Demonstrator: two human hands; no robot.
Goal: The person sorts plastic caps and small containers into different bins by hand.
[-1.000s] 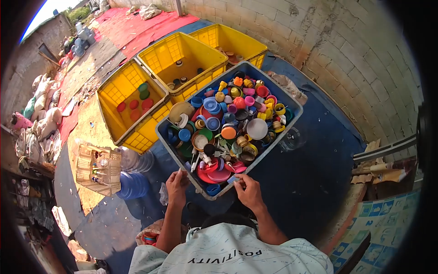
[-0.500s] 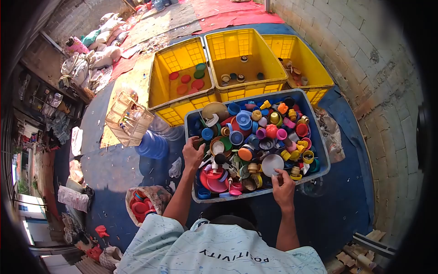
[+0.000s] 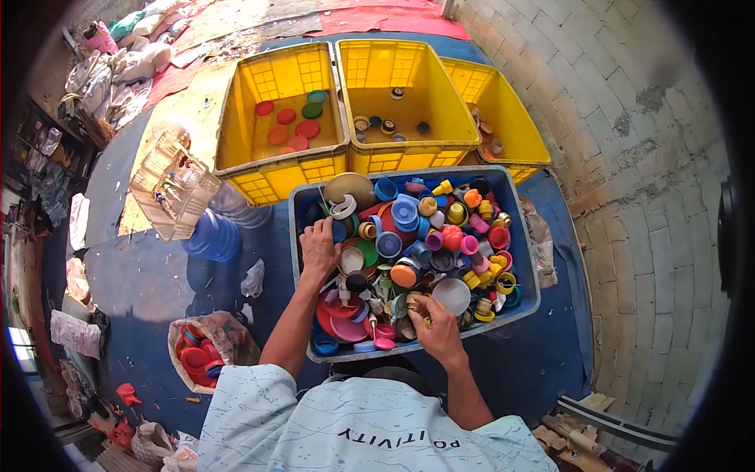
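A grey-blue tub (image 3: 535, 287) in front of me is heaped with plastic caps and lids of many colours. My left hand (image 3: 318, 250) reaches over its left side, fingers stretched out and resting beside a blue cap (image 3: 339, 230), which they partly cover. At the near middle of the heap, my right hand (image 3: 438, 330) has thumb and fingers bent together at a tan cap (image 3: 413, 300). A white round lid (image 3: 451, 296) lies just right of those fingers. Close by are an orange cap (image 3: 404, 275) and a black cap (image 3: 357, 282).
Three yellow crates stand behind the tub: the left crate (image 3: 283, 182) holds red and green lids, the middle crate (image 3: 409, 154) a few dark and pale caps. Left are a cream basket (image 3: 169, 206), a blue water jug (image 3: 212, 236) and a sack (image 3: 236, 334) of red lids.
My right hand has moved left from the white lid to the tan cap. My left hand has shifted slightly farther over the caps. The whole view has swung a little.
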